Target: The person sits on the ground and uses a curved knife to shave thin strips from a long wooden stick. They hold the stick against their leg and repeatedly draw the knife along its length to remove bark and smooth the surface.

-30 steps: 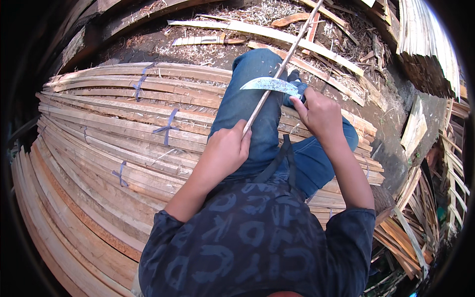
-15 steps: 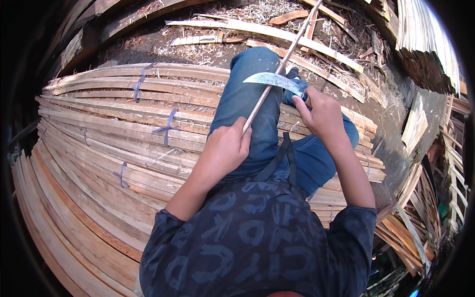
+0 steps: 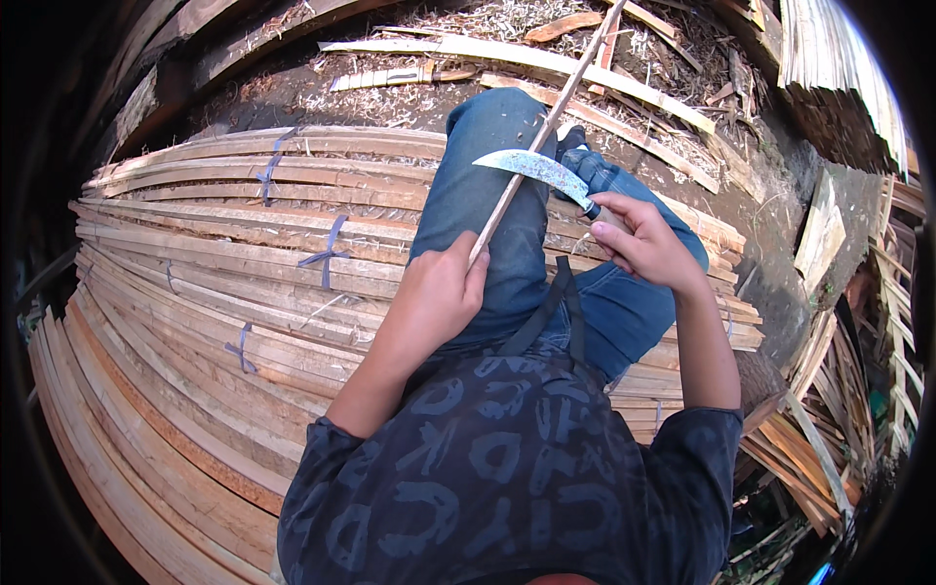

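My left hand (image 3: 436, 291) is closed round the near end of a long, thin wooden stick (image 3: 539, 141), which slants away up and to the right across my raised knee. In my right hand (image 3: 639, 239) is a sickle (image 3: 534, 168) with a curved, pale metal blade and a short handle. Its blade lies across the stick above my thigh, tip pointing left. My fingers wrap the handle and partly hide it.
Under me and to the left lie long sawn wood strips (image 3: 234, 263) in bundles tied with blue bands (image 3: 330, 252). Beyond my knees a sheathed blade (image 3: 400, 76) rests among shavings, near long offcuts (image 3: 526, 60). Split wood (image 3: 799, 468) is heaped at right.
My right hand has shifted down and to the right and turned, bringing more of the sickle's handle end into sight. The left hand has moved slightly nearer with the stick.
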Demonstrator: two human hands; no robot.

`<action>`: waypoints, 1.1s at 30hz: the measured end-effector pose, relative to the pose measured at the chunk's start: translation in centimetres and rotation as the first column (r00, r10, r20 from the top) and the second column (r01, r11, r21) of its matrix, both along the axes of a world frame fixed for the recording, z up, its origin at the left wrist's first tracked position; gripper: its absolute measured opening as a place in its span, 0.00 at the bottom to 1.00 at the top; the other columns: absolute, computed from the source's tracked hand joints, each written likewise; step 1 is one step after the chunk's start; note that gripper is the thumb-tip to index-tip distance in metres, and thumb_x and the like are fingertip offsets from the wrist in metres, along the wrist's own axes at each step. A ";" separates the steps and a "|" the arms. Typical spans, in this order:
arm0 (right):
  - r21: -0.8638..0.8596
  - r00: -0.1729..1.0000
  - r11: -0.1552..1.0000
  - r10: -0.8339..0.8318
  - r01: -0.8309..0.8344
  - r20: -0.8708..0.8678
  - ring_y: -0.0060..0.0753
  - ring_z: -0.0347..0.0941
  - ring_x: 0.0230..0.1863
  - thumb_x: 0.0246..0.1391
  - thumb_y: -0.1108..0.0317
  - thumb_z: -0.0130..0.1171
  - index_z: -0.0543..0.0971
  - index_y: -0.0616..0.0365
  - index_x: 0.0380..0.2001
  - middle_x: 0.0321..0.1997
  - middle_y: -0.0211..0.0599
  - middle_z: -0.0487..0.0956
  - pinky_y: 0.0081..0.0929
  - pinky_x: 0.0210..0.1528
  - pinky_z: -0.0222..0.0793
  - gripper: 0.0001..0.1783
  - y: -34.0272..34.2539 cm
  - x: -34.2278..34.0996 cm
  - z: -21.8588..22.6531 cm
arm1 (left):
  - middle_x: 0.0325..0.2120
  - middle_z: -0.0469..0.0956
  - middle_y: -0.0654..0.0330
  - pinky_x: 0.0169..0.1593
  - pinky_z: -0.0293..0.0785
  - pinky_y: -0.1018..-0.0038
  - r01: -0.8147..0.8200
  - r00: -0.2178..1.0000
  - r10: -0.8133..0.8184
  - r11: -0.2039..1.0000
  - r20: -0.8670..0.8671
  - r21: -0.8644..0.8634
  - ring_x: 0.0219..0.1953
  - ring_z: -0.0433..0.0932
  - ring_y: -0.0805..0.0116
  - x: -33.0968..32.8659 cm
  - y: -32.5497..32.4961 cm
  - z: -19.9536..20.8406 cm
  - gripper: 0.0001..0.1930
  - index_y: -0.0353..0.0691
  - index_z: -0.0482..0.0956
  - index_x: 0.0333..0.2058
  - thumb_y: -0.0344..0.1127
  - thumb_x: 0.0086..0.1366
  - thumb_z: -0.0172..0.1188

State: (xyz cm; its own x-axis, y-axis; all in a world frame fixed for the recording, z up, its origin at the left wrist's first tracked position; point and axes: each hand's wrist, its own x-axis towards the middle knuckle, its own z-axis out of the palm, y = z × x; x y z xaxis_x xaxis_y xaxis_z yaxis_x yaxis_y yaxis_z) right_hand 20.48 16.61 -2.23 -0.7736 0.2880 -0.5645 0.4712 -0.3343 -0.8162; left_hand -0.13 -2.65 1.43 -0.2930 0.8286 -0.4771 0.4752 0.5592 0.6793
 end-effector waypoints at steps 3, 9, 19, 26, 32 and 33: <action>0.081 0.926 0.923 -0.377 0.376 -0.008 0.10 0.58 0.14 0.66 0.65 0.53 0.72 0.63 0.51 0.22 0.22 0.69 0.13 0.12 0.53 0.16 2.0 -0.4 -0.5 | 0.19 0.75 0.40 0.29 0.69 0.54 0.001 1.000 -0.001 1.000 0.009 -0.007 0.26 0.76 0.38 0.1 0.2 0.4 0.10 0.30 0.75 0.37 0.33 0.68 0.52; 0.152 0.709 0.697 -0.704 0.701 -0.043 0.08 0.56 0.10 0.68 0.61 0.50 0.73 0.59 0.46 0.19 0.21 0.65 0.11 0.08 0.51 0.13 7.3 3.5 0.0 | 0.18 0.75 0.40 0.28 0.69 0.56 0.012 1.000 -0.012 1.000 -0.018 -0.019 0.24 0.77 0.39 0.0 -0.1 0.4 0.09 0.30 0.75 0.38 0.32 0.68 0.51; -0.040 0.991 0.990 -0.136 0.136 -0.007 0.09 0.56 0.11 0.63 0.68 0.56 0.75 0.60 0.43 0.17 0.20 0.66 0.13 0.12 0.50 0.09 -0.3 0.1 -0.9 | 0.17 0.74 0.44 0.28 0.70 0.59 0.014 1.000 -0.014 0.999 -0.006 -0.034 0.23 0.77 0.43 0.2 0.2 0.4 0.10 0.31 0.75 0.39 0.32 0.69 0.51; 0.096 0.968 0.963 -0.252 0.250 0.005 0.08 0.60 0.20 0.61 0.66 0.61 0.79 0.64 0.43 0.21 0.18 0.71 0.13 0.19 0.53 0.13 2.3 -0.9 -1.1 | 0.17 0.75 0.47 0.28 0.70 0.61 -0.008 1.000 0.008 0.999 0.002 -0.047 0.22 0.78 0.47 0.0 0.2 0.3 0.11 0.30 0.76 0.41 0.33 0.69 0.50; 0.472 0.871 0.738 -0.460 0.482 -0.170 0.08 0.62 0.22 0.61 0.67 0.61 0.79 0.65 0.42 0.23 0.19 0.73 0.13 0.22 0.55 0.12 -0.7 -0.9 -3.6 | 0.17 0.75 0.48 0.28 0.71 0.61 0.002 1.000 -0.002 0.999 0.019 -0.037 0.23 0.79 0.49 -0.1 0.3 0.1 0.11 0.31 0.76 0.41 0.33 0.69 0.50; 0.543 0.813 0.629 -0.548 0.556 -0.198 0.08 0.62 0.20 0.61 0.66 0.61 0.79 0.64 0.42 0.22 0.19 0.72 0.12 0.20 0.55 0.12 0.7 -0.6 -3.9 | 0.17 0.75 0.48 0.28 0.71 0.61 0.012 1.000 -0.012 0.999 0.014 -0.044 0.23 0.79 0.49 -0.1 0.2 0.2 0.11 0.31 0.76 0.41 0.33 0.69 0.50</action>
